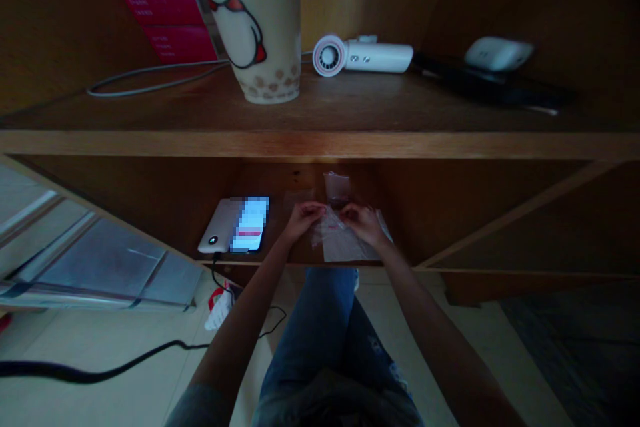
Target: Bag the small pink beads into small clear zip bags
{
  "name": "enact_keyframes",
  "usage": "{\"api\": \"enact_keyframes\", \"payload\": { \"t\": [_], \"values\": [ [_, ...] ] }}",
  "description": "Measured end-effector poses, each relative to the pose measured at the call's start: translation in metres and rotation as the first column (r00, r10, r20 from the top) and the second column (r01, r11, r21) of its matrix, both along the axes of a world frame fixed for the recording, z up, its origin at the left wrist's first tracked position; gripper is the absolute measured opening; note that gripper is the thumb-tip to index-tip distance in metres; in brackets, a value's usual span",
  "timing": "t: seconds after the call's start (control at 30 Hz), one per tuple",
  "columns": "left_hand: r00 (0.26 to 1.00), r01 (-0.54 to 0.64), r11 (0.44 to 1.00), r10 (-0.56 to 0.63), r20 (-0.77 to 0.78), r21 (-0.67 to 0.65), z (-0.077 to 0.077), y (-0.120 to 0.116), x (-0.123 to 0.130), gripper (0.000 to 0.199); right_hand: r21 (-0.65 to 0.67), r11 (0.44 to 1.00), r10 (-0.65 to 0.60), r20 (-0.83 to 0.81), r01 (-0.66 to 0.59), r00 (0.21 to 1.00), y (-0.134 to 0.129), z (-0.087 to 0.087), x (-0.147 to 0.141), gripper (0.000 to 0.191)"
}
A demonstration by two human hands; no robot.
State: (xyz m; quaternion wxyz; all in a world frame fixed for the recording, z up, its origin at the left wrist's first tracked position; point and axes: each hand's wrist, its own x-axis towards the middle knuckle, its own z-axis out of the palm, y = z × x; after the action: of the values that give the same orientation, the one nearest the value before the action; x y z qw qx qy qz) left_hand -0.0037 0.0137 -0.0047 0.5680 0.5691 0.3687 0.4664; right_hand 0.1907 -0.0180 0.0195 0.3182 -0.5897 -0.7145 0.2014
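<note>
My left hand [304,221] and my right hand [363,224] are close together over a clear plastic bag [345,240] on a dark wooden desk [305,257]. The fingertips of both hands pinch the bag's upper part, and a whitish sheet shows through it. A smaller clear bag [336,185] lies just beyond my right hand. To the left of my left hand, a smartphone [250,225] with a lit, blurred screen lies against a white power bank [219,225].
A black cable [215,270] drops from the power bank towards the tiled floor. Above the desk, a shelf edge [320,144] runs across the view, carrying a large snowman-print cup [263,33], a white handheld fan [363,55], and a white case [497,53] on a dark item.
</note>
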Motion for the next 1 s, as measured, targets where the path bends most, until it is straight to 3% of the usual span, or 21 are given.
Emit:
{"api": "enact_keyframes", "payload": {
  "t": [0.2,0.3,0.6,1.0],
  "values": [
    [1.0,0.005,1.0,-0.005,-0.012,0.014,0.0,0.0,0.0,0.021,-0.073,0.997,-0.028,-0.389,0.0,0.921,-0.002,0.007,0.001,0.015],
    [1.0,-0.005,1.0,0.005,-0.02,0.021,0.0,-0.001,0.0,0.02,-0.089,0.996,-0.02,-0.494,-0.027,0.869,-0.004,0.006,-0.002,0.018],
    [1.0,0.001,1.0,-0.002,0.023,0.005,0.002,-0.002,0.0,0.021,-0.087,0.991,0.051,-0.441,-0.099,0.896,-0.012,0.006,-0.011,0.022],
    [0.986,-0.124,0.99,0.13,0.107,-0.061,0.005,-0.003,0.001,0.028,-0.043,0.986,0.14,-0.297,-0.16,0.945,-0.018,0.002,0.001,0.018]
  ]
}}
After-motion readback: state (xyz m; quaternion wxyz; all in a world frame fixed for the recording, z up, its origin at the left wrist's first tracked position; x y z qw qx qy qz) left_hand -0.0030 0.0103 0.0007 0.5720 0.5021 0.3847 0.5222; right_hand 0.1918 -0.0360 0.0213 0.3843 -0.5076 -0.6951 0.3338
